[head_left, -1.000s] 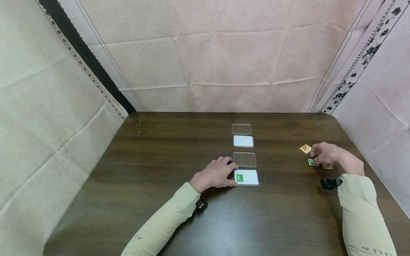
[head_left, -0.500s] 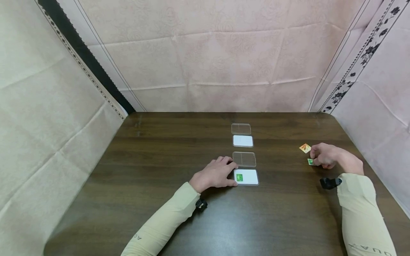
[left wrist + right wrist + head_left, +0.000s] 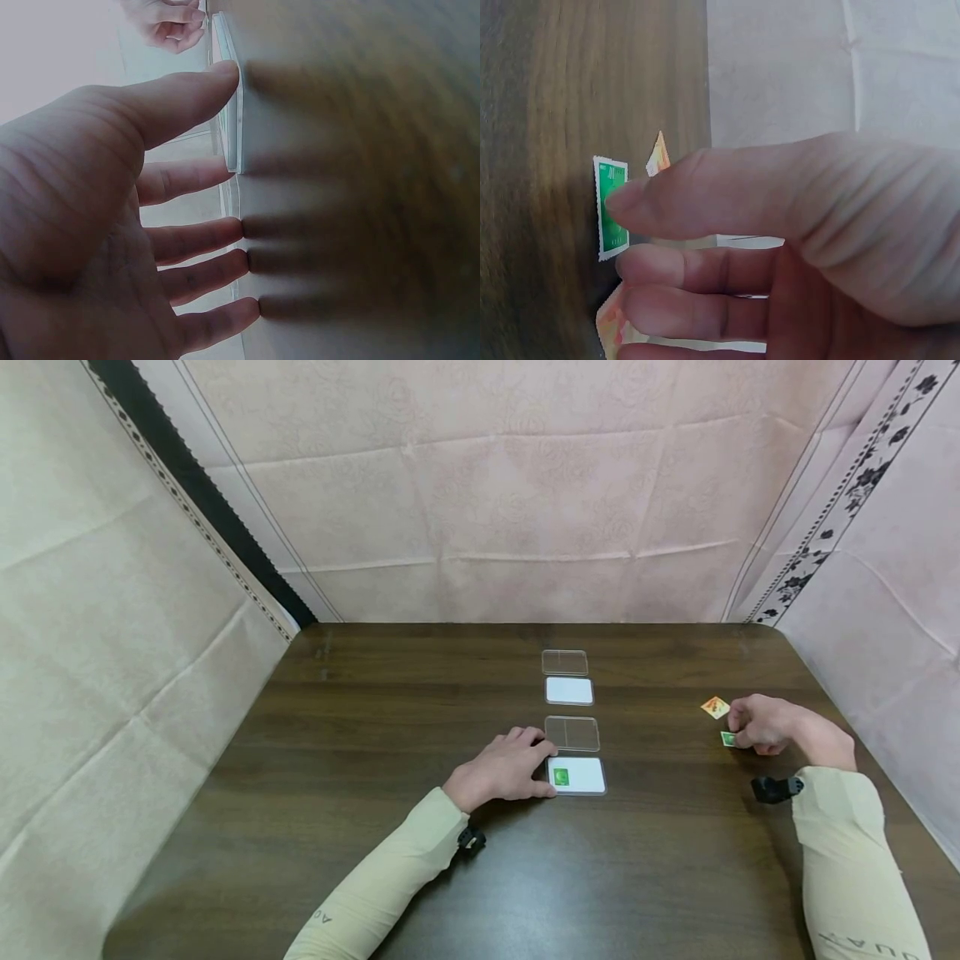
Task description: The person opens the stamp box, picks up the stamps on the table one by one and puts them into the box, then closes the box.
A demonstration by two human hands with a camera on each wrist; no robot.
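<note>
My left hand rests beside the near clear plastic case. Its thumb touches the edge of the case's white tray, which bears a green stamp; the other fingers are spread, tips down on the table in the left wrist view. At the right, my right hand bends over a green postage stamp, thumb on its face and index finger curled in at its edge. That fingertip is hidden behind the thumb in the right wrist view. An orange stamp is partly covered by the lower fingers.
Another orange stamp lies just beyond the right hand. A clear lid extends behind the near tray. Farther back are a second white tray and its clear lid. Pale cloth hangs beyond the brown table.
The right hand's thumb now covers more of the green stamp, and the orange stamp beneath the hand is no longer seen in the head view. The left hand stays in place.
</note>
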